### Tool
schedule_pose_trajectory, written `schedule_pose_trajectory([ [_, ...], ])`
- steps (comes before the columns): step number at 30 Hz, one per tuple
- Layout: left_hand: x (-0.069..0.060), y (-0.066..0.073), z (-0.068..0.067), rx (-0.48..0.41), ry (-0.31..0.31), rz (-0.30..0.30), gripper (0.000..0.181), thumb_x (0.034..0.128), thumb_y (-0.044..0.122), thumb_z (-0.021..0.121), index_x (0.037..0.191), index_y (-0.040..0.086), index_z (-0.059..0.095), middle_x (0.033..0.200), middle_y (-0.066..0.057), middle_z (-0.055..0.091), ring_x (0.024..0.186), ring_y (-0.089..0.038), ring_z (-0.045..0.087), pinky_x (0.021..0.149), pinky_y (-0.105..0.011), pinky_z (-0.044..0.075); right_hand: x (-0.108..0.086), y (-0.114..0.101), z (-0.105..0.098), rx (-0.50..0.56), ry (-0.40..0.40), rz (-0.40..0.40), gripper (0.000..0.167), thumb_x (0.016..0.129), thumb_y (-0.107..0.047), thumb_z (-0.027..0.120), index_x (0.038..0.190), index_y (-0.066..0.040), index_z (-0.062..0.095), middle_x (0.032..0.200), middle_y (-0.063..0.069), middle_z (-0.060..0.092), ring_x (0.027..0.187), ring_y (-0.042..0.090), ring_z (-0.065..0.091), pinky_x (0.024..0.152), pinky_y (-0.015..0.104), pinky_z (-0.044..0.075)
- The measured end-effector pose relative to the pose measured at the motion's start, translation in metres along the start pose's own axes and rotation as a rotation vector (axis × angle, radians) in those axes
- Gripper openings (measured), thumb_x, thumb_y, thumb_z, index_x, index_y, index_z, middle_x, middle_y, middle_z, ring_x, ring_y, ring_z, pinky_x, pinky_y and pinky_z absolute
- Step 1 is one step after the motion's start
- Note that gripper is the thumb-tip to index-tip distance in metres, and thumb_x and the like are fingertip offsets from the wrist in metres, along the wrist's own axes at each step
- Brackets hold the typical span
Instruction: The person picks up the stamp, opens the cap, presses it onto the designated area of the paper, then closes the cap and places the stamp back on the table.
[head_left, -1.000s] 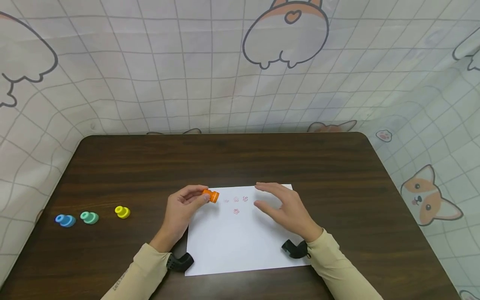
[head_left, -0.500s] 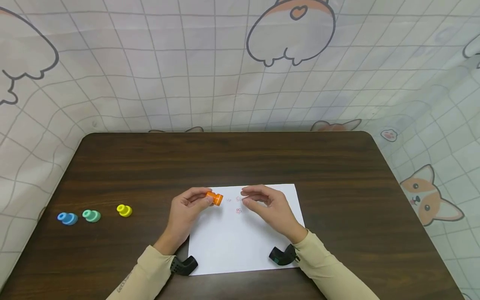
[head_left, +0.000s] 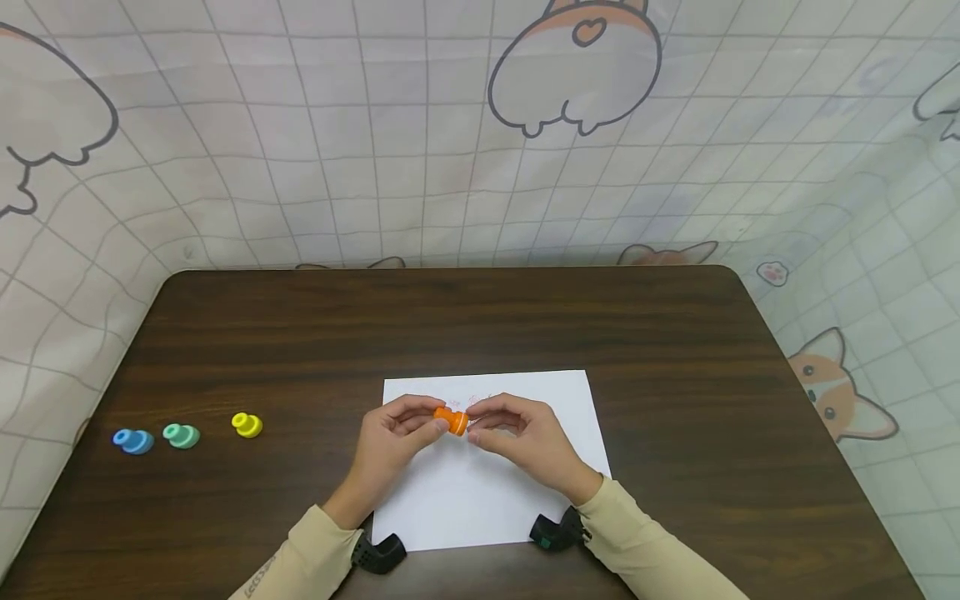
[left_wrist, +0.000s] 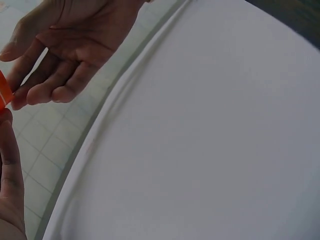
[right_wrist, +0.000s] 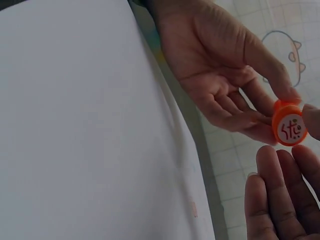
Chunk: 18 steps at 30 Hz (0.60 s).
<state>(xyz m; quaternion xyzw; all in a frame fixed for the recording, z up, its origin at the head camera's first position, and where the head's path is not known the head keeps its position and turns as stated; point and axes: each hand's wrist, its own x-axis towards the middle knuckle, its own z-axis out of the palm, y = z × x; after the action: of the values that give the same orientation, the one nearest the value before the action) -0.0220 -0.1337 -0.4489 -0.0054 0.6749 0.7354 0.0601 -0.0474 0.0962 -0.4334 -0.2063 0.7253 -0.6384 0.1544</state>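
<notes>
An orange stamp is held over the paper by my left hand, thumb and fingers pinching its narrow end. Its round capped end, with a white disc bearing a red character, faces my right hand in the right wrist view. The right thumb and fingertips lie around the rim of that cap; whether they touch it is hard to tell. Beneath both hands lies a white sheet of paper, with faint red prints near its top edge partly hidden by the fingers.
To the left on the dark wooden table stand a blue stamp, a green stamp and a yellow stamp. A patterned white cloth hangs behind and beside the table.
My right hand has moved left and down to the stamp, its fingers drawing closer together. The left hand has carried the orange stamp right and slightly nearer, over the paper.
</notes>
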Motion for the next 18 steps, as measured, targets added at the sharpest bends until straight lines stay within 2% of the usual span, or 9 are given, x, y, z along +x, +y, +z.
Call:
schedule_pose_trajectory([
  [12, -0.003, -0.0001, 0.0058, -0.017, -0.016, 0.034, 0.034, 0.0892, 0.006, 0.079, 0.118, -0.008, 0.069, 0.103, 0.015, 0.077, 0.092, -0.003, 0.075, 0.084, -0.02, 0.063, -0.0011, 0.0006, 0.0073, 0.03, 0.035, -0.028, 0.028, 0.09, -0.008, 0.079, 0.117, -0.005, 0.073, 0.116, 0.019, 0.073, 0.096, 0.008, 0.074, 0.087, 0.023, 0.063],
  [18, -0.0035, 0.0019, 0.0069, -0.068, -0.043, 0.073, 0.04, 0.0871, 0.002, 0.08, 0.121, -0.013, 0.065, 0.106, 0.014, 0.077, 0.095, -0.004, 0.075, 0.086, -0.022, 0.063, -0.0018, -0.0057, 0.0086, 0.06, 0.055, 0.002, 0.028, 0.092, -0.009, 0.078, 0.118, -0.003, 0.072, 0.118, 0.021, 0.072, 0.096, 0.004, 0.074, 0.085, 0.02, 0.062],
])
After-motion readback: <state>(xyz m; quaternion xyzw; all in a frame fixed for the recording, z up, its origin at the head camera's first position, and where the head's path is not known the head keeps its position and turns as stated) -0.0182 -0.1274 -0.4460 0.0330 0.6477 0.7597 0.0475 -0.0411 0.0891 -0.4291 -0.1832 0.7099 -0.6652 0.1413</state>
